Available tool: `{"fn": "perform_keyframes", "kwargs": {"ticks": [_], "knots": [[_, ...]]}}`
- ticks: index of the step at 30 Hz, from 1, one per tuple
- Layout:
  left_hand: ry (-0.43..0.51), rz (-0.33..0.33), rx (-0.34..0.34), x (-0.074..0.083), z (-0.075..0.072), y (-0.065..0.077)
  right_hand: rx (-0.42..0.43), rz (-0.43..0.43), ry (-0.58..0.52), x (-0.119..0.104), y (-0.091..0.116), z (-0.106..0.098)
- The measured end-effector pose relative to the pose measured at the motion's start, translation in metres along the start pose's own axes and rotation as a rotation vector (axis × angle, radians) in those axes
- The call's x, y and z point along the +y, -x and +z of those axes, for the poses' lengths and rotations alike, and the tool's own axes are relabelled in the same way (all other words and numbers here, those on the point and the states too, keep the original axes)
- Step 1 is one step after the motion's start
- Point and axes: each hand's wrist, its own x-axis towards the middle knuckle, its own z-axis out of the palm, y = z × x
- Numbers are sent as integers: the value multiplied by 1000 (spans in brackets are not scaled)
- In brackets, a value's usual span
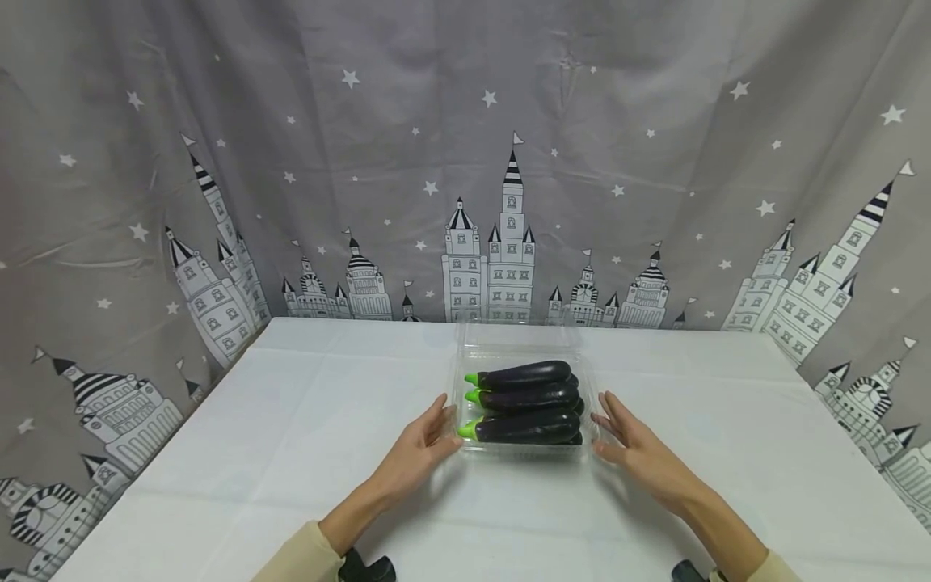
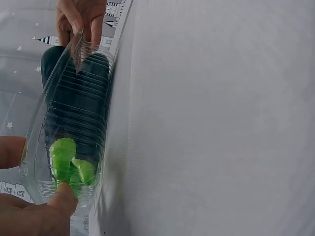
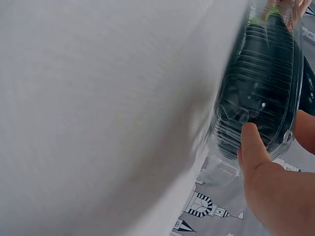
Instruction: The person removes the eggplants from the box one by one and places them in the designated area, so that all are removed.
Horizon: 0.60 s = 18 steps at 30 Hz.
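A clear plastic clamshell box (image 1: 525, 449) stands on the white table, its lid (image 1: 520, 336) raised at the far side. Several dark eggplants (image 1: 527, 426) with bright green stems lie stacked inside, stems toward the left. My left hand (image 1: 413, 454) is at the box's left side, fingers extended, thumb tip (image 2: 66, 194) at the near left corner. On the opposite side, my right hand (image 1: 643, 457) has its fingers stretched out along the wall, and a fingertip (image 3: 250, 130) lies against the ribbed plastic.
White cloth covers the table (image 1: 305, 404). Behind it hangs a grey curtain (image 1: 407, 97) printed with castles and stars. A black object (image 1: 367, 568) shows by the left sleeve, and another dark piece (image 1: 686, 571) by the right forearm.
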Motion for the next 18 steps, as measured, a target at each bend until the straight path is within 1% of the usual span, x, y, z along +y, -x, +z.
{"fn": "perform_keyframes", "kwargs": {"ticks": [8, 13, 18], "knots": [[-28, -2, 18, 1, 0, -2, 1, -12, -7, 0, -1, 0], [-21, -13, 26, 1, 1, -2, -4, -15, -4, 1, 0, -1], [-15, -1, 42, 2, 2, -1, -4, -12, -17, 3, -1, -1]]}}
